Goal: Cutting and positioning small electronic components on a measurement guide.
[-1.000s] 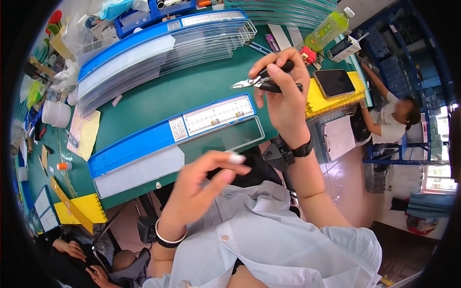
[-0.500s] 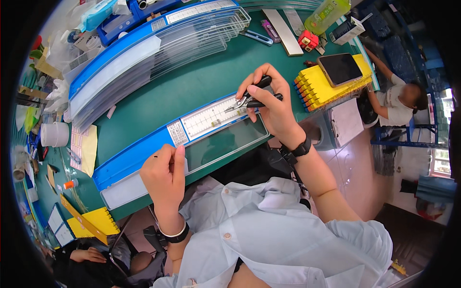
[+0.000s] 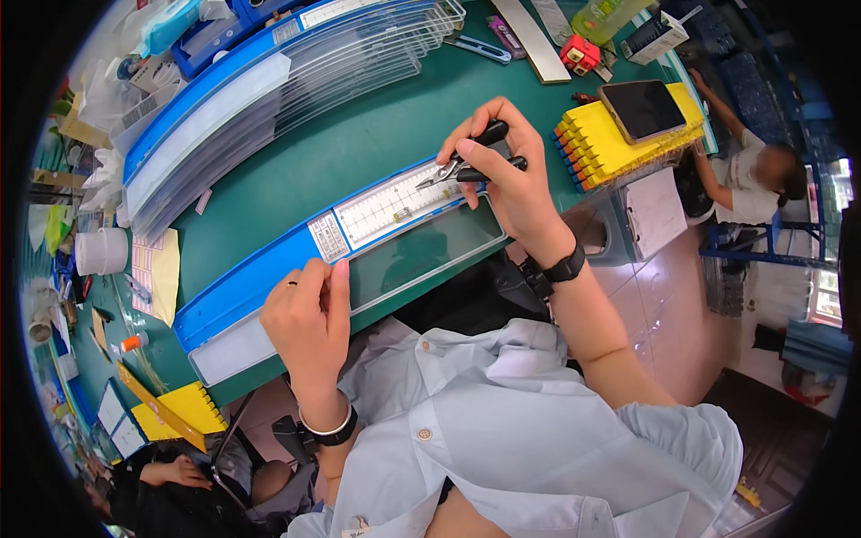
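Pliers in the right hand point down at a ruled strip

In the middle of the frame, the right hand has its thumb and fingers closed around a pair of pliers with black handles. Their metal tips lie over the white ruled strip near its right end; whether they touch it cannot be told. The strip sits in the right part of a long blue case, which slants from left of centre up to the middle of the frame. A small yellowish piece shows on the strip, and a printed label lies at its left end.

The left hand, below and left of centre, is curled, with its thumb tip close to the forefinger, just below the label. Whether it pinches anything cannot be told. Along the near side of the case runs a clear cover with a whitish left end.

On the green surface, a stack of similar cases fills the upper left of the frame. At the upper right, a phone rests on a yellow stack, with a red block beyond it. Another person sits at the right of the frame.
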### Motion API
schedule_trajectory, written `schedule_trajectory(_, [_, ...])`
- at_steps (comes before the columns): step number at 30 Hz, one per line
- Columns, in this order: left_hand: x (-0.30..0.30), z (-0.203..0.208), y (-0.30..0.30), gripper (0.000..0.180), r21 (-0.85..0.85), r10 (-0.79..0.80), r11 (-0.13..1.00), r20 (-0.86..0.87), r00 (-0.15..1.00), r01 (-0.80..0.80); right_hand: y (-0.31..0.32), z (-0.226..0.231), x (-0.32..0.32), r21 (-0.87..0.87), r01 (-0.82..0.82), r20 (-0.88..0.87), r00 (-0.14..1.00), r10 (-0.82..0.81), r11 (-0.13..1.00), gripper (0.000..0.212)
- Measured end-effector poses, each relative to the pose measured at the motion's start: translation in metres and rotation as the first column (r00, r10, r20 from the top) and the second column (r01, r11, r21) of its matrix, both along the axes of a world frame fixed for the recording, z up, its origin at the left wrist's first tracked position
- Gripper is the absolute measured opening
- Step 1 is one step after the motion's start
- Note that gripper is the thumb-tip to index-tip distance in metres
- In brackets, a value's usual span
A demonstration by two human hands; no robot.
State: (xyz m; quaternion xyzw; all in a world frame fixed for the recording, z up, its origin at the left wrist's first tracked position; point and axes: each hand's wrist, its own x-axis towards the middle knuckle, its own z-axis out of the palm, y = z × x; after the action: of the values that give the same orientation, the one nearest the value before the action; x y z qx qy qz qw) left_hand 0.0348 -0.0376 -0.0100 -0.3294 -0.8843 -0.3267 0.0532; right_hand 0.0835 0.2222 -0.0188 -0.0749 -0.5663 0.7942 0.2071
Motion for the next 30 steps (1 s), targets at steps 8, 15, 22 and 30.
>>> schedule_trajectory(8, [0.004, 0.0, 0.005, 0.03, 0.016, -0.001, 1.0, 0.004, 1.0, 0.001, 0.004, 0.0, 0.007, -0.108, 0.041, -0.14, 0.989, -0.056, 0.993, 0.019])
schedule_trajectory(15, [0.005, -0.001, -0.001, 0.033, -0.006, 0.016, 1.0, 0.012, 1.0, -0.016, 0.043, 0.082, 0.102, -0.157, -0.018, -0.274, 0.961, -0.026, 0.987, 0.022])
schedule_trajectory(22, [0.005, 0.002, 0.002, 0.034, -0.012, 0.014, 1.0, -0.011, 1.0, -0.014, 0.144, 0.083, 0.164, 0.966, 0.234, -0.097, 0.716, -0.691, 0.107, 0.011])
schedule_trajectory(30, [0.009, -0.002, 0.001, 0.034, 0.039, 0.004, 0.999, -0.019, 1.0, -0.003, 0.154, 0.044, 0.149, 0.992, 0.124, -0.101, 0.673, -0.733, -0.022, 0.017])
